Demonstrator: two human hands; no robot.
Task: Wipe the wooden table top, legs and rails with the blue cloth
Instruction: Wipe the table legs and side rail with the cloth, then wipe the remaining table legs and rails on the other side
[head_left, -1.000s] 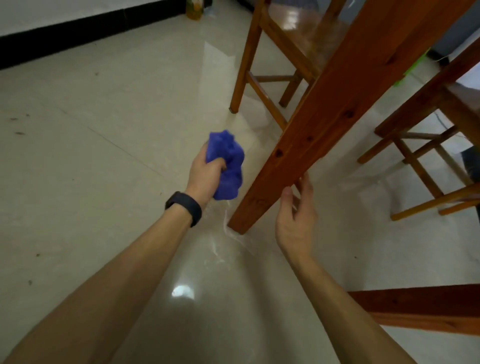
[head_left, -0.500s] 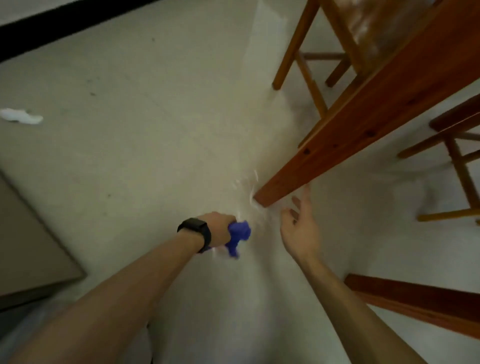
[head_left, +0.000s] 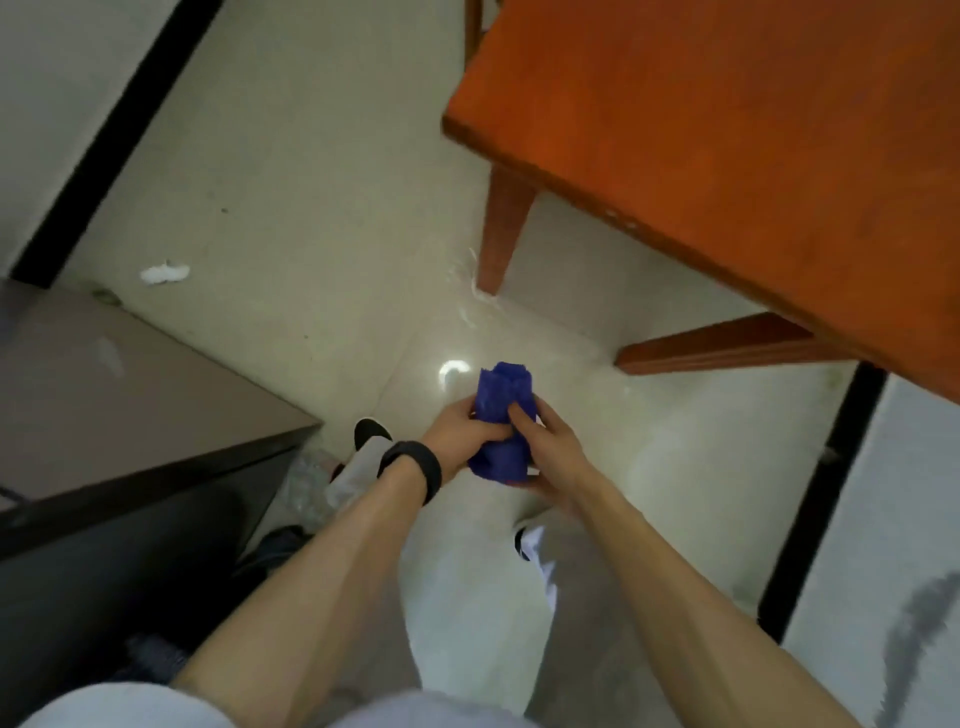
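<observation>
The blue cloth is bunched up in front of me, above the tiled floor. My left hand, with a black band at its wrist, grips the cloth from the left. My right hand holds it from the right, thumb pressed on the cloth's front. The wooden table top fills the upper right, seen from above. One table leg stands under its near corner, and a second leg slants out lower right. Both hands are clear of the table.
A brown-topped dark cabinet stands close on my left. A crumpled white scrap lies on the floor. White smears mark the tiles at the leg's foot. A black skirting strip runs along the far wall. My legs and shoes are below.
The view has risen from floor level beside the leg to standing height above the table. My right hand left the leg and joined the left on the cloth.
</observation>
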